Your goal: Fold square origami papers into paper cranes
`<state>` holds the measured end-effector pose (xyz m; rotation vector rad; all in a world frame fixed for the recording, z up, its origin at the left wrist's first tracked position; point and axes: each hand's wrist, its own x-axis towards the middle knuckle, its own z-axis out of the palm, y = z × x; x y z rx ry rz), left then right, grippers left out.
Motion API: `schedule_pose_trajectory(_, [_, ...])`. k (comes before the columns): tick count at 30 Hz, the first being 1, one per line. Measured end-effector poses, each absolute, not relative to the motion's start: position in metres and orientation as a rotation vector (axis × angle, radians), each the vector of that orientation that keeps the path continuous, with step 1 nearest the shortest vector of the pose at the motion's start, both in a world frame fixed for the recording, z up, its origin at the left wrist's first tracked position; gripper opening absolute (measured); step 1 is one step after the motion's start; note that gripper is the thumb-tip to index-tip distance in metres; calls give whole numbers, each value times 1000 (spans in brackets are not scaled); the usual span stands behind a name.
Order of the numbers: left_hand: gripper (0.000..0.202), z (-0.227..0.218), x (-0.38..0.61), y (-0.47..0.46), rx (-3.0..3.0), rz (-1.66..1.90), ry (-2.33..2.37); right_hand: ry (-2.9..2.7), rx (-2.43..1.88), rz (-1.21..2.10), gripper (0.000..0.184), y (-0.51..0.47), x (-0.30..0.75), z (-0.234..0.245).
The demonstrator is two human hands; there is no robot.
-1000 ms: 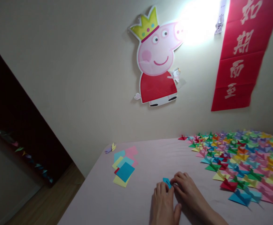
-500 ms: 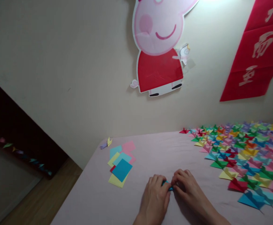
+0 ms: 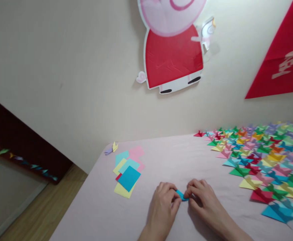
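Observation:
My left hand (image 3: 162, 205) and my right hand (image 3: 201, 198) meet low on the pink tabletop (image 3: 96, 214). Between their fingertips lies a small folded blue paper (image 3: 181, 195), pinched from both sides and pressed against the table. Most of the paper is covered by my fingers. A loose stack of coloured paper squares (image 3: 127, 172), blue on top, lies to the left of my left hand.
Several folded paper cranes (image 3: 262, 160) in many colours cover the right part of the table. A tiny yellow and purple crane (image 3: 112, 148) sits at the far left corner. Behind stands a wall with a cartoon pig cutout (image 3: 173, 50) and a red banner (image 3: 284, 60). Wooden floor (image 3: 43, 211) lies left.
The view has tilted downward. My left fingers curled in and closed on the blue paper, which now shows as a thin strip between both hands.

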<state>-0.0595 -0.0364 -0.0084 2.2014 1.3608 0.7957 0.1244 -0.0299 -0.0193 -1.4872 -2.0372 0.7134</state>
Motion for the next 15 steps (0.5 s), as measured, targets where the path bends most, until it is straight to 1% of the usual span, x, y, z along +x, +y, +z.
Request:
schedule_pose_trajectory(3, [16, -10, -57, -33, 2114, 830, 1446, -2015, -1512, 721, 13, -30, 123, -17])
schedule_pose_trajectory(15, [14, -10, -54, -32, 2165, 707, 1569, -2025, -1561, 640, 17, -29, 118, -20])
